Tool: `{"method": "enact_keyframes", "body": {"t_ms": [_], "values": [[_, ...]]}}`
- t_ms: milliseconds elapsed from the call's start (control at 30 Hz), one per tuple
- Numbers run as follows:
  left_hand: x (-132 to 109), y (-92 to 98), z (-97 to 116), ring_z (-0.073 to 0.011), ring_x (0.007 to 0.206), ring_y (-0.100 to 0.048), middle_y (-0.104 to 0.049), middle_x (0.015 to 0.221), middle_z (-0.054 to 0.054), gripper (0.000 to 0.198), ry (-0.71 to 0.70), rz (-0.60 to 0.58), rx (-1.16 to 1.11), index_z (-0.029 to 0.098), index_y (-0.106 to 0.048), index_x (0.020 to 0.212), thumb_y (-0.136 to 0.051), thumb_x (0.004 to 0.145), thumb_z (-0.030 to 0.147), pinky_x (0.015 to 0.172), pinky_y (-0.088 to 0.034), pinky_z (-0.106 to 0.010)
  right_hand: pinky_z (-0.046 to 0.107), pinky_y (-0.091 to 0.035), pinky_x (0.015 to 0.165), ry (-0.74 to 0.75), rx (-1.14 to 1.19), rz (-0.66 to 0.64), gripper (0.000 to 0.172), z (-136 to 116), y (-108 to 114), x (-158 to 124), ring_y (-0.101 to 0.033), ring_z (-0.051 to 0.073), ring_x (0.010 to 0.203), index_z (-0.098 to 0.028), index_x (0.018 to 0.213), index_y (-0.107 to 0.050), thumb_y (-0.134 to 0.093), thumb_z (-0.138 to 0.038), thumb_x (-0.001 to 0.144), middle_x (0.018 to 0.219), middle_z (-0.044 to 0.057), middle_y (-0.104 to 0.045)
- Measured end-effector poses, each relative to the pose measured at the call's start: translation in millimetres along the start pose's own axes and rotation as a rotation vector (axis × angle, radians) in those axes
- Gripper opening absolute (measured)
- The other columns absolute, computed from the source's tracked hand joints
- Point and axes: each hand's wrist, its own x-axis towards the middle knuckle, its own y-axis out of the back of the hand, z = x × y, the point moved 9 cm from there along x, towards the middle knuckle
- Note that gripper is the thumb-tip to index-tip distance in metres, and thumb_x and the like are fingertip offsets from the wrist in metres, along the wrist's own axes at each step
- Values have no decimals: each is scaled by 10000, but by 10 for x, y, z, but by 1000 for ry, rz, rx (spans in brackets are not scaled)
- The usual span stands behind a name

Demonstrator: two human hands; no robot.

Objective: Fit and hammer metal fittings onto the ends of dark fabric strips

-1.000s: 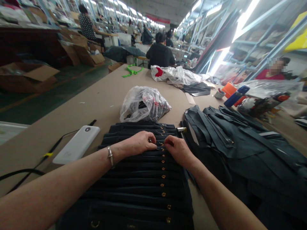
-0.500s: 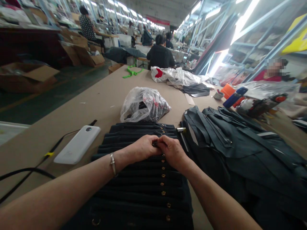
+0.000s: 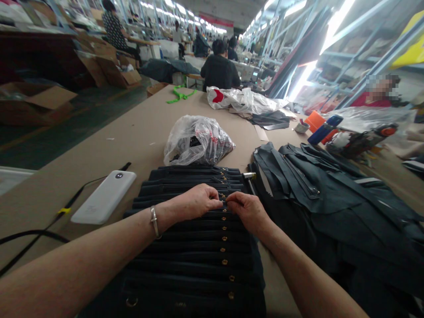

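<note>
Stack of black pieces (image 3: 188, 240) is fanned centre to bottom of frame, upper dark tabs (image 3: 217, 179) seemingly fitted, lower gold fittings (image 3: 225, 262) apparently bare, left hand (image 3: 199, 202) and right hand (image 3: 249, 211) pinched narrow, grip untellable.

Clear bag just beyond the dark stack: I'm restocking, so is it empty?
Not empty: dark contents show through the clear bag and at its opening.

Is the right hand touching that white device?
No, the right hand is over dark zippered pieces, and the white device lies apart at left.
</note>
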Motion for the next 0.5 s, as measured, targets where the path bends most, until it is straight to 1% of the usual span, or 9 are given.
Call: {"method": "enact_keyframes", "body": {"t_ms": [100, 267, 500], "values": [[36, -25, 19, -88, 497, -382, -455, 510, 47, 263, -27, -27, 87, 157, -606, 643, -477, 708, 377, 479, -291, -224, 218, -412, 609, -16, -60, -22, 126, 35, -11, -3, -577, 118, 636, -205, 773, -672, -549, -183, 777, 664, -27, -645], [76, -61, 16, -104, 530, -423, -509, 532, 34, 253, -55, -57, 163, 158, -618, 622, -488, 702, 359, 511, -300, -239, 252, -452, 707, -33, -89, -107, 183, 105, -108, 4, -626, 146, 736, -226, 822, -698, -548, -145, 755, 771, -10, -695], [100, -62, 39, -110, 541, -452, -555, 558, 17, 255, -50, -64, 246, 158, -636, 645, -489, 710, 357, 519, -302, -236, 234, -442, 676, 1, -152, -116, 167, 115, -125, 45, -593, 132, 697, -200, 762, -686, -563, -104, 704, 734, -8, -668]]}}
